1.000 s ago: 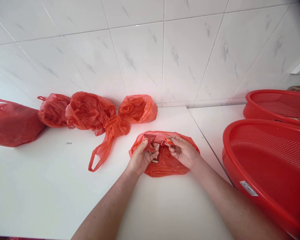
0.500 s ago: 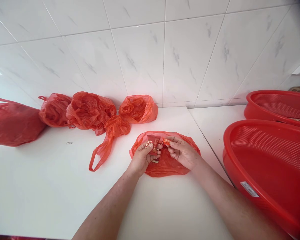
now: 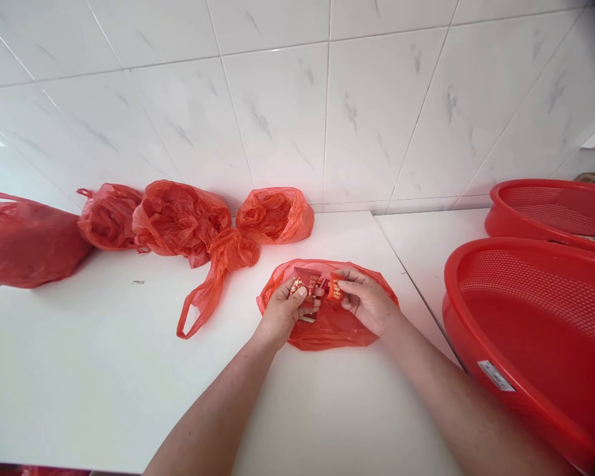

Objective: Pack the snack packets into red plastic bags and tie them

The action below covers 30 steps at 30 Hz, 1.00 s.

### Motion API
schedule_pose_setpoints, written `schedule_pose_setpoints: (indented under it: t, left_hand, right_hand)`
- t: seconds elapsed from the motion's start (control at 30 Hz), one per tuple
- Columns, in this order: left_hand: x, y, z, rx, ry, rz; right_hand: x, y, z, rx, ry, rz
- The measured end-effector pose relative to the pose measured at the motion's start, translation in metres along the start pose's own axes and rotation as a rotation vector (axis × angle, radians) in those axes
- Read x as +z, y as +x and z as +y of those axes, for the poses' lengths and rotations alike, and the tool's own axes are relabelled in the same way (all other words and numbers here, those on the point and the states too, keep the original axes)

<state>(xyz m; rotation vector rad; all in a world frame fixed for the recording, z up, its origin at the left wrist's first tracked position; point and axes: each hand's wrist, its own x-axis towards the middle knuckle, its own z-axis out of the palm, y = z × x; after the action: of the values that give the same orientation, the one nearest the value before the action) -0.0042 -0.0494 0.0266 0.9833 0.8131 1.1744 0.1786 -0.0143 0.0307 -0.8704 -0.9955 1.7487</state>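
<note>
Several dark red packets [image 3: 306, 285] with gold print are gripped in my left hand [image 3: 283, 311], thumb on top. My right hand [image 3: 369, 297] pinches a small orange-red packet [image 3: 335, 287] with yellow characters between thumb and fingers, just right of the left hand's packets. Both hands are over the mouth of a red plastic bag [image 3: 327, 334] lying on the white table [image 3: 129, 377]. More small red items show inside the bag between the hands, partly hidden by the fingers.
Along the tiled wall stand a full red bag [image 3: 30, 244], crumpled bags [image 3: 112, 218], [image 3: 181, 221] and an open bag [image 3: 276, 215]. A loose bag [image 3: 218, 271] trails its handle in front. Large red plastic baskets [image 3: 476, 344] stand at the right.
The small packet in my right hand has turned upright, so more of its printed face shows. My left hand keeps its hold on the dark red packets, almost unmoved.
</note>
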Motion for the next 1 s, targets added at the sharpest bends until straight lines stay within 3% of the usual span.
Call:
schedule_pose_setpoints:
  t: [0.23, 0.43, 0.57, 0.63, 0.87, 1.0]
  left_hand:
    - [0.003, -0.002, 0.001, -0.005, 0.179, 0.05]
    - [0.011, -0.003, -0.004, 0.052, 0.438, 0.16]
    - [0.011, -0.004, -0.007, 0.127, 0.569, 0.181]
    - [0.011, -0.004, -0.007, 0.154, 0.607, 0.179]
    - [0.015, -0.005, -0.01, 0.223, 0.633, 0.209]
    - [0.014, -0.005, -0.012, 0.237, 0.641, 0.207]
  right_hand:
    - [0.001, -0.003, -0.005, -0.208, -0.464, 0.269]
    - [0.001, -0.003, 0.0, -0.295, -0.989, 0.257]
    - [-0.001, -0.001, 0.004, -0.25, -1.24, 0.21]
    - [-0.002, 0.0, 0.005, -0.243, -1.29, 0.218]
    - [-0.001, -0.002, 0.003, -0.462, -1.225, 0.38]
    - [-0.003, -0.003, 0.0, -0.516, -1.217, 0.421]
